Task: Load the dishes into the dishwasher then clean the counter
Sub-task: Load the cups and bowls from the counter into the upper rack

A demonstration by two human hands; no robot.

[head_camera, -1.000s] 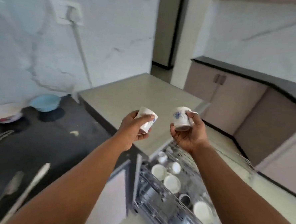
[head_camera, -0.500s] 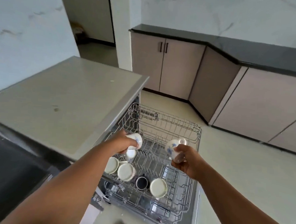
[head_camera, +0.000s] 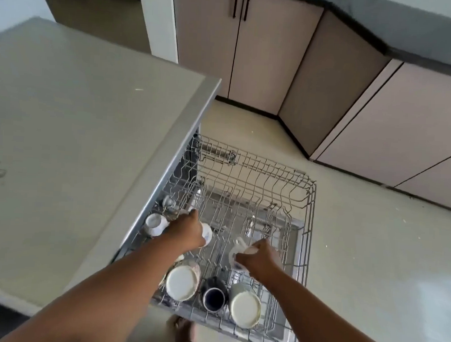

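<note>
Cups (head_camera: 206, 234) gripped by both hands (head_camera: 186, 230) over rack (head_camera: 308, 228).

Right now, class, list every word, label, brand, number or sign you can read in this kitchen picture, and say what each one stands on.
None can be read.
Cup in the right hand: blue marking, too blurred to read.
Rack, cupboards, worktop: no writing visible.

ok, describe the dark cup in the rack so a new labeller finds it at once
Start at the pulled-out wire dishwasher rack beside the grey counter. Along its near edge sits a row of upturned cups. The dark cup stands between two white ones; it is the only dark piece there.
</note>
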